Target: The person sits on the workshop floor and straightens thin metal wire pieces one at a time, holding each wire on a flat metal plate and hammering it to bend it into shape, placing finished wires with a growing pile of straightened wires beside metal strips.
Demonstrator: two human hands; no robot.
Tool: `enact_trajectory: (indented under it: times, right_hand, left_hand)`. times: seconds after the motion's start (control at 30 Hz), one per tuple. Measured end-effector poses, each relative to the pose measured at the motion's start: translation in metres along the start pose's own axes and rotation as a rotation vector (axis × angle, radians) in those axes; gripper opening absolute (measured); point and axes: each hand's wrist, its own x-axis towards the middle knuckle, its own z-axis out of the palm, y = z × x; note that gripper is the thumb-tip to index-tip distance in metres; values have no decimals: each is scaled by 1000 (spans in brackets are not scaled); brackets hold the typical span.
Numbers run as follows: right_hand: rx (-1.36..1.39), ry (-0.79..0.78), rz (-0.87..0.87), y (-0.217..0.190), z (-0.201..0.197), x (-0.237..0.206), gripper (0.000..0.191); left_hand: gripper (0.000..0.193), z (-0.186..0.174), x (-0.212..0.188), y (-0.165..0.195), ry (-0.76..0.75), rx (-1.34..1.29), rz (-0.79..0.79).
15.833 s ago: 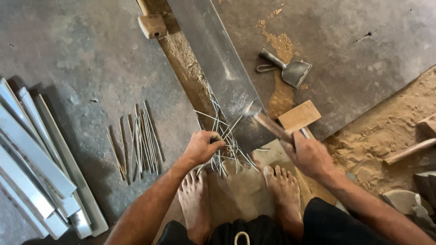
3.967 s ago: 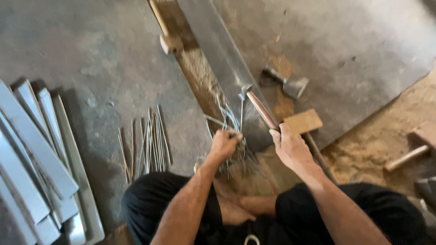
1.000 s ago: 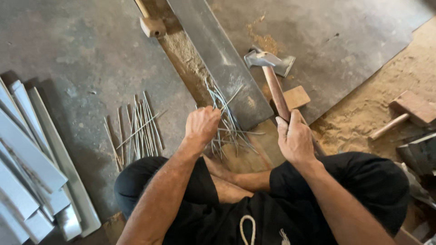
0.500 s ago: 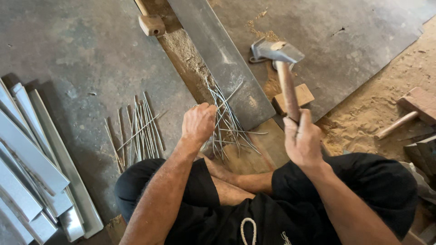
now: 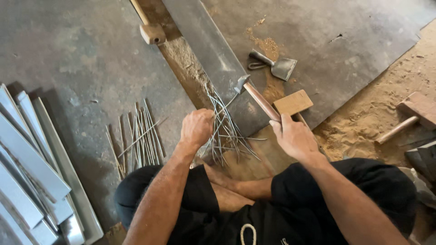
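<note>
On metal strip [image 5: 213,50], hammer [image 5: 259,99] now lowered

The left hand [image 5: 196,128] grips a bent wire [image 5: 225,113] from a tangle lying on a steel plate [image 5: 213,50]. The right hand [image 5: 294,136] holds a hammer [image 5: 259,99], its head down on the wire. Straight rods [image 5: 138,138] lie on the floor beside the left hand.

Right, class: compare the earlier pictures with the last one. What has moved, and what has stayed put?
The hammer in the right hand has swung down from its raised position; its head now meets the wires on the metal strip. The left hand still grips the wire bundle. The straightened rods, wooden block and scraper lie unchanged.
</note>
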Motion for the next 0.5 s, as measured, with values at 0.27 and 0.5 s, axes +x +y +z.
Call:
enact_trajectory:
  times: [0.27, 0.5]
  right_hand:
    - [85, 67, 25, -4, 3, 3, 38]
    - [242, 151, -30, 2, 7, 3, 34]
  left_hand:
    - [13, 9, 7, -15, -37, -194, -41]
    - [16, 16, 17, -16, -108, -263, -141]
